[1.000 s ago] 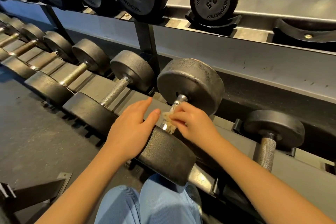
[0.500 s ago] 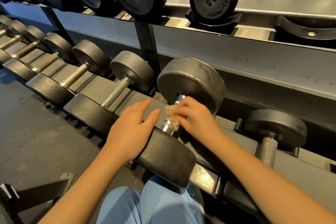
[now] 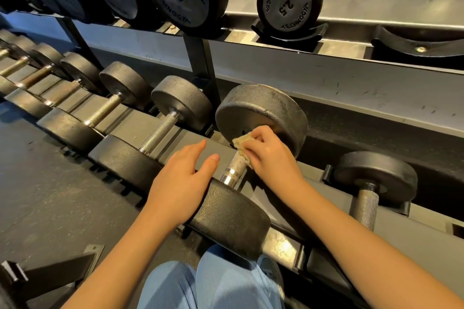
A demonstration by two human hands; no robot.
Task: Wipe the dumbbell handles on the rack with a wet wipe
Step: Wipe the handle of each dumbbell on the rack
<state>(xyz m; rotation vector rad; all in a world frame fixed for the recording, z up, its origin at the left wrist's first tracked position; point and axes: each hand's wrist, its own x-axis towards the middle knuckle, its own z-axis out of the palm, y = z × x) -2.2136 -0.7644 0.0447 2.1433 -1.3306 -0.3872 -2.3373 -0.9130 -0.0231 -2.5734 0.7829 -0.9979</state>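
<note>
A large black dumbbell lies on the lower rack shelf, its near head (image 3: 231,216) toward me and its far head (image 3: 263,113) behind. Its knurled steel handle (image 3: 234,167) shows between my hands. My right hand (image 3: 272,155) grips a crumpled beige wet wipe (image 3: 242,142) around the handle's far end, close against the far head. My left hand (image 3: 183,178) rests flat on the near head with fingers straight, the thumb pointing toward the handle.
Several more dumbbells line the lower shelf to the left (image 3: 160,130), and a smaller one (image 3: 369,190) sits to the right. The upper shelf (image 3: 351,10) holds round-plate dumbbells marked 20 and 2.5. A black upright post (image 3: 200,63) stands behind. My blue-trousered knee (image 3: 213,283) is below.
My right hand has slid the wipe up the handle from near the middle to the far head, uncovering the knurled part. My left hand has stayed on the near head.
</note>
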